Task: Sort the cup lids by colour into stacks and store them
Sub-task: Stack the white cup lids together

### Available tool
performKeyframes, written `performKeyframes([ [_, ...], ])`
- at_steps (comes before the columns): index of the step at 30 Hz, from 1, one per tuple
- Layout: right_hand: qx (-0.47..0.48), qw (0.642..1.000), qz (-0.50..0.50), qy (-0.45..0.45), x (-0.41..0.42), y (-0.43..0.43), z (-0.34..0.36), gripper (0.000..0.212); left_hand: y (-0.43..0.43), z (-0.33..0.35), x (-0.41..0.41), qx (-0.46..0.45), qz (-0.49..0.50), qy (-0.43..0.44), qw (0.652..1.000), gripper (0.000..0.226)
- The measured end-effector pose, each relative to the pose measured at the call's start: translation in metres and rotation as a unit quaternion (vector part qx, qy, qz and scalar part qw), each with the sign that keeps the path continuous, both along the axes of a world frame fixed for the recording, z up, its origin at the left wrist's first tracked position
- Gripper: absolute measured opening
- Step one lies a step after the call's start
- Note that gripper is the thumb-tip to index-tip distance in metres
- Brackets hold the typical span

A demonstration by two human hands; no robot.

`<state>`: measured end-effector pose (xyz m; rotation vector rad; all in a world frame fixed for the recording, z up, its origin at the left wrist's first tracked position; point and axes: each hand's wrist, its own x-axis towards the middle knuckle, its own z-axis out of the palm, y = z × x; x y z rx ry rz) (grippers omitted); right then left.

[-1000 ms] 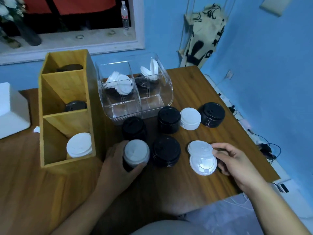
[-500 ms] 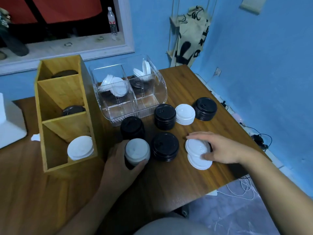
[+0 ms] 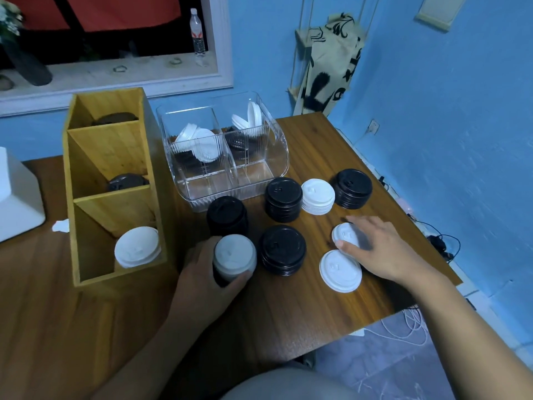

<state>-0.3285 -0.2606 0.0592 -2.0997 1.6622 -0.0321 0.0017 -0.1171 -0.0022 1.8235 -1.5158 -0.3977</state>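
I count four upright black lid stacks (image 3: 283, 249), one white stack (image 3: 318, 196) and a white-topped dark stack (image 3: 235, 255); two loose white lids (image 3: 340, 271) lie flat, just beside each other.

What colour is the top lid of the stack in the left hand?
White top lid; head view shows it.

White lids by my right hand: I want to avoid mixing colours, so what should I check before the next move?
1. Right hand rests on the far white lid: ok.
2. Firm pinch on that lid: cannot tell, blurred.
3. Near white lid lies flat on the table, uncovered: ok.
4. Left hand grips the held stack: ok.
5. Held stack is one colour: not ok, white on top, dark beneath.
6. White stack between two black stacks has its top free: ok.
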Motion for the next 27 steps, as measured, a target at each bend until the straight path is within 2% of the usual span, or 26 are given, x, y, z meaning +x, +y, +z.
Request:
performKeyframes([
  [3,0.012,0.998,0.035,-0.051,-0.005,-0.001,-0.002,0.07,0.0,0.001,0.0,0.007,0.0,0.006,1.0,0.083],
  [8,-0.087,0.983,-0.01,-0.163,0.02,0.004,0.017,0.061,-0.001,0.002,-0.002,0.016,0.004,0.002,1.0,0.09],
  [10,-0.111,0.972,0.042,-0.204,0.055,0.019,0.027,0.061,0.0,0.002,-0.002,0.024,0.016,0.006,1.0,0.095],
  [13,-0.134,0.948,0.179,-0.226,0.111,0.041,0.025,0.064,0.0,0.003,-0.002,0.031,0.022,0.012,0.999,0.099],
  [15,-0.142,0.941,0.227,-0.207,0.14,0.047,0.019,0.068,0.0,0.002,-0.001,0.034,0.011,0.023,0.999,0.098],
  [19,-0.147,0.942,0.285,-0.096,0.171,0.048,0.012,0.074,0.001,0.001,0.002,0.041,-0.008,0.053,0.998,0.099],
  [27,-0.123,0.947,0.292,-0.043,0.18,0.047,0.007,0.069,0.001,0.002,0.002,0.018,-0.016,0.029,0.999,0.091],
])
